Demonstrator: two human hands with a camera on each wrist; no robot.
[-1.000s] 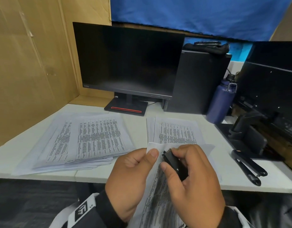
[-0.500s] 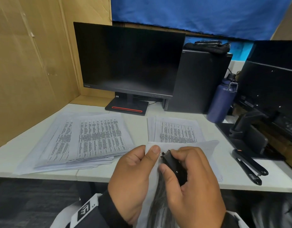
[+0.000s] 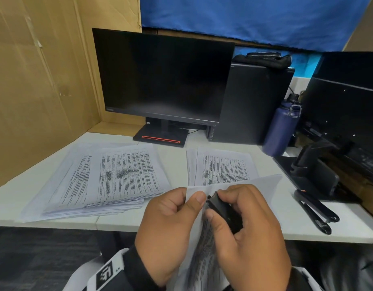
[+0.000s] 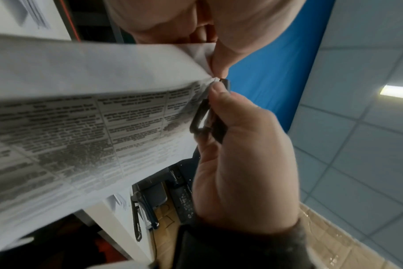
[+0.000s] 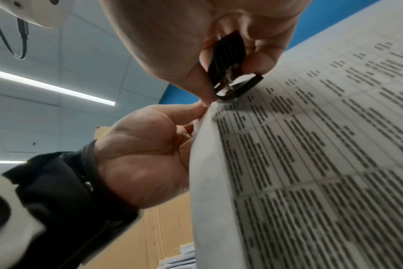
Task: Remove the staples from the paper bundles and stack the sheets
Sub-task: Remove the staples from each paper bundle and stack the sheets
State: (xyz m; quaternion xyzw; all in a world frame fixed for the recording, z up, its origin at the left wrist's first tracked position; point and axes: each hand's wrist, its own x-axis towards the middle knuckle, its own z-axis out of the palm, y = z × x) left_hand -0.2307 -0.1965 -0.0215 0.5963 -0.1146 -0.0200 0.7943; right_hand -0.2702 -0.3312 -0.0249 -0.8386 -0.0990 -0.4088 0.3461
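My left hand pinches the top corner of a printed paper bundle held up in front of the desk edge. My right hand grips a black staple remover with its jaws at that same corner. In the left wrist view the staple remover meets the bundle beside my left fingertips. In the right wrist view the staple remover bites the corner of the bundle. A thick stack of sheets lies on the desk's left. A thinner pile lies in the middle.
A dark monitor and a black computer tower stand at the back. A blue bottle and a second monitor's stand are at the right. A black stapler lies near the right front edge. A cardboard wall closes the left.
Both hands stay at the bundle's corner and have shifted only slightly. The top of the bundle has bent a little further back.
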